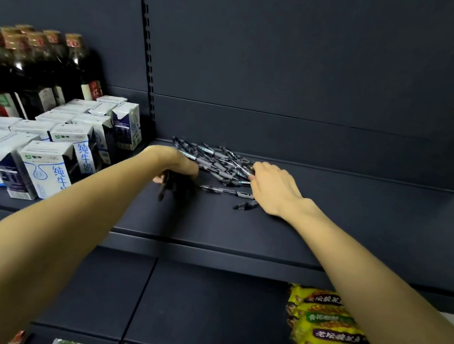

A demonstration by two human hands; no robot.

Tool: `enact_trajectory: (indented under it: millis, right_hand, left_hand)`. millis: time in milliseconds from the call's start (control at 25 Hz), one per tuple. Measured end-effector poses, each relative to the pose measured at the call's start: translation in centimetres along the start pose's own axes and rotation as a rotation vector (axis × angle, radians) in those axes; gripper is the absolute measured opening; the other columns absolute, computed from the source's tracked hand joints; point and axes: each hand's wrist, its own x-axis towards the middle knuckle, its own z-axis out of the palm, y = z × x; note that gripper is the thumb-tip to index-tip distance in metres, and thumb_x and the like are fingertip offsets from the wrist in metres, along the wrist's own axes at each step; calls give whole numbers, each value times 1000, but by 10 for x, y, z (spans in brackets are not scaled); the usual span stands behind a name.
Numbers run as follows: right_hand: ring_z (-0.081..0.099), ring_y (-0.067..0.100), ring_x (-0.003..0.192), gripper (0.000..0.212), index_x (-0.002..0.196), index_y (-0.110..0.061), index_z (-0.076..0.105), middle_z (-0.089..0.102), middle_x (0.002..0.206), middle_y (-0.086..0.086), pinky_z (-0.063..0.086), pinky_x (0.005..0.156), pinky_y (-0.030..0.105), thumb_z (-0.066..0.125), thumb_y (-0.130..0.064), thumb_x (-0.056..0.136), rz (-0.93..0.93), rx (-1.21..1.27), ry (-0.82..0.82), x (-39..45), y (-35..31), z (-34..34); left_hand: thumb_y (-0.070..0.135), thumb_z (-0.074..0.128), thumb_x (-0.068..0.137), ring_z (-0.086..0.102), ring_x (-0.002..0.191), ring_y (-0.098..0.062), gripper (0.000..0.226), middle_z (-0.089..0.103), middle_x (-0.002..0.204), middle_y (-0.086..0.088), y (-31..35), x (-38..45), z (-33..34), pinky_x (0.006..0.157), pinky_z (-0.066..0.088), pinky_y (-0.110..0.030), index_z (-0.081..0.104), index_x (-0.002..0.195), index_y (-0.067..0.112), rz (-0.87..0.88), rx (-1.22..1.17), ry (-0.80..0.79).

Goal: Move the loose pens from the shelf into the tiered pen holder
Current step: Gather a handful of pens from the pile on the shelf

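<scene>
Lower shelf: yellow snack bags [323, 326] at right.
Left hand [177, 165]: curled round a bunch of dark pens [168, 184], tips pointing down.
Right hand [272, 190]: fingers reach into the pen pile; grip unclear.
Pen pile [218, 163]: loose on the dark shelf [360, 230], near the back wall.
Far left: milk cartons [46, 165], dark bottles [38, 71] behind them.

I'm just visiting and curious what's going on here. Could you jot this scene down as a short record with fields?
place: dark store shelf
loose pens: pile of pens at the back of the shelf, two more lying nearer the front
left hand: left hand grips a bundle of dark pens
right hand: right hand pinches a pen at the pile's edge
pen holder: not in view
neighbours: milk cartons and dark bottles to the left
shelf below: snack packets
</scene>
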Motion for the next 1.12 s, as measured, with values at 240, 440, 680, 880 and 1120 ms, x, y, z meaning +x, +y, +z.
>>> enact_trajectory:
  millis: [240, 440, 680, 880, 1120]
  right_hand:
    - [57, 31, 112, 30, 126, -8, 53, 61, 125, 11, 40, 89, 39, 34, -26, 110, -4, 5, 16, 2, -6, 4]
    - [57, 32, 110, 28, 121, -8, 53, 61, 121, 11, 38, 86, 40, 35, -27, 110, 11, 19, 17, 6, -6, 4]
    - [57, 32, 110, 28, 120, -8, 53, 61, 121, 11, 39, 87, 40, 36, -27, 110, 13, 31, 14, 4, -7, 4]
    - [56, 33, 110, 28, 119, -8, 53, 60, 120, 11, 39, 88, 41, 35, -27, 110, 14, 46, 17, 5, -10, 2]
    - [57, 30, 113, 30, 125, -9, 52, 61, 123, 9, 40, 93, 40, 34, -28, 110, 7, 48, 3, 5, -13, 6]
  left_hand:
    - [62, 66, 93, 67, 114, -37, 87, 60, 136, -19, -22, 34, 5, 97, 58, -42, 43, 148, -2, -5, -389, 249]
    - [62, 70, 88, 45, 141, -40, 97, 38, 156, -20, -18, 45, 7, 114, 44, -46, 27, 152, 2, -74, -502, 399]
    - [58, 76, 85, 45, 139, -37, 99, 33, 154, -19, -22, 44, 2, 109, 50, -45, 28, 151, 1, -115, -578, 485]
    - [75, 69, 81, 55, 130, -35, 109, 43, 151, -11, -24, 36, 7, 95, 60, -46, 30, 152, 2, -119, -479, 398]
    - [87, 52, 84, 44, 146, -31, 115, 43, 157, -15, 0, 25, 16, 113, 46, -39, 34, 156, -1, -87, -147, 426]
